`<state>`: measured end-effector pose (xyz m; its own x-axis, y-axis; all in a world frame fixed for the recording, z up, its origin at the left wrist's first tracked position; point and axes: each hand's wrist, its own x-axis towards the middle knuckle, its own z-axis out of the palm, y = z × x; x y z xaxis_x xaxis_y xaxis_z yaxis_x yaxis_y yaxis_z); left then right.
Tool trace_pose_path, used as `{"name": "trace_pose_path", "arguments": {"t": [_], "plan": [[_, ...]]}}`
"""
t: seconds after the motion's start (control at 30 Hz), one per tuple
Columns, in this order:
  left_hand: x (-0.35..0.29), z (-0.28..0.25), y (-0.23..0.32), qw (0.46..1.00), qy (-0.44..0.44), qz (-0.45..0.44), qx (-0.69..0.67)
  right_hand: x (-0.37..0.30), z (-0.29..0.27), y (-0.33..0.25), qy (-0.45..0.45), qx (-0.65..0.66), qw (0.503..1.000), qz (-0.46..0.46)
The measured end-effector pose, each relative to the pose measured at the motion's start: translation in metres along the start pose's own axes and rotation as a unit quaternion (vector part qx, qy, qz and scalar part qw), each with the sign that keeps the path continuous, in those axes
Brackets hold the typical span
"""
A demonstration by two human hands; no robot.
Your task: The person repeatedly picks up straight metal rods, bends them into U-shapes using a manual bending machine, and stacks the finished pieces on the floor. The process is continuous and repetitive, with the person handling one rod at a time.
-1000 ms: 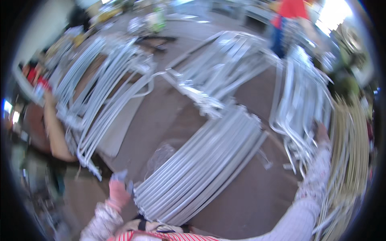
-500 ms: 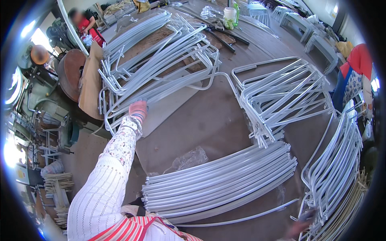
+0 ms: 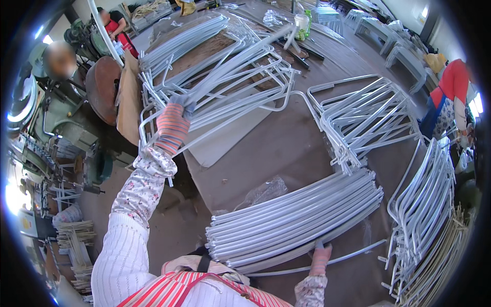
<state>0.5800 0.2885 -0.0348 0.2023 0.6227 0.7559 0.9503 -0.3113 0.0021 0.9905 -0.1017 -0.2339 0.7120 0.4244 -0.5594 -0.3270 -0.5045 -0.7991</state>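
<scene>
My left hand (image 3: 174,125), in a striped glove, is closed round a bent metal tube frame (image 3: 230,66). One blurred end of that frame points up and away over the far-left pile of similar bent frames (image 3: 186,43). At the front edge, my gloved right hand (image 3: 320,257) is closed on a metal tube at the near side of a stack of slightly curved tubes (image 3: 296,217); its fingertips are partly hidden. A single loose tube (image 3: 358,249) lies in front of that stack, beside my right hand.
More bent frames (image 3: 365,117) lie crosswise at the right of the brown table (image 3: 255,158), with another bundle (image 3: 424,194) at its right edge. Machines (image 3: 66,128) stand at left. One person (image 3: 452,97) works at right, another (image 3: 117,30) at far left.
My left hand has lifted a bent frame from the pile, raising its far end. My right hand has moved left from the right-hand bundle to the near side of the tube stack.
</scene>
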Motion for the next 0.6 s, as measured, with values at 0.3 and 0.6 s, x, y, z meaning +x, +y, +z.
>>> {"name": "trace_pose_path", "arguments": {"t": [0.3, 0.6], "plan": [[0.026, -0.183, -0.052, 0.987, 0.056, -0.095, -0.118, 0.033, -0.021, 0.056, 0.208, -0.515, 0.807, -0.202], [-0.163, -0.320, -0.221, 0.906, 0.038, -0.198, -0.371, -0.262, 0.141, -0.086, -0.071, 0.357, 0.920, -0.147]]}}
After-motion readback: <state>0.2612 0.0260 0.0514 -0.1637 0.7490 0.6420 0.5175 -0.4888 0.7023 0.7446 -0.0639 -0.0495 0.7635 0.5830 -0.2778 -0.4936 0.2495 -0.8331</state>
